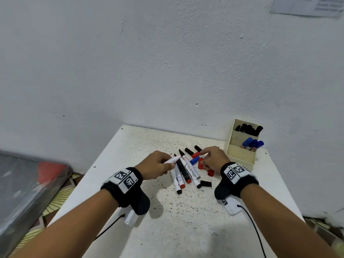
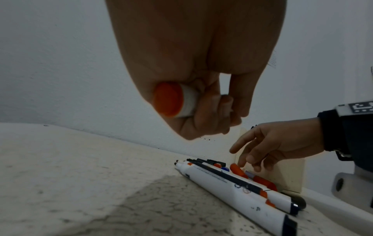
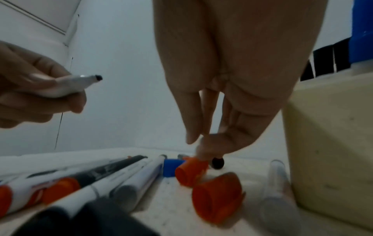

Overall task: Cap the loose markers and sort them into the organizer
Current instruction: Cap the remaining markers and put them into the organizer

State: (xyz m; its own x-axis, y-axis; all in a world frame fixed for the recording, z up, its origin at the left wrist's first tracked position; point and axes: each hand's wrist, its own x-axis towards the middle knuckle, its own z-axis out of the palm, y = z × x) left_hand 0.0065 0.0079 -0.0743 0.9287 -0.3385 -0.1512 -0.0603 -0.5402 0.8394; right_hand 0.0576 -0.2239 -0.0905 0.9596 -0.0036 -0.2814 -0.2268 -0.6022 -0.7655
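My left hand grips an uncapped white marker with a red end plug, its dark tip pointing toward the right hand. My right hand reaches down with straight fingers, one fingertip touching a red cap on the table. A second red cap and a blue cap lie beside it. Several uncapped markers lie side by side between my hands. The cream organizer stands at the right, with black markers in its far compartment and blue ones in the middle.
The white speckled table meets the wall at the back. A loose black cap lies by the markers' near ends, and two more black caps sit farther back. A grey object lies left of the table.
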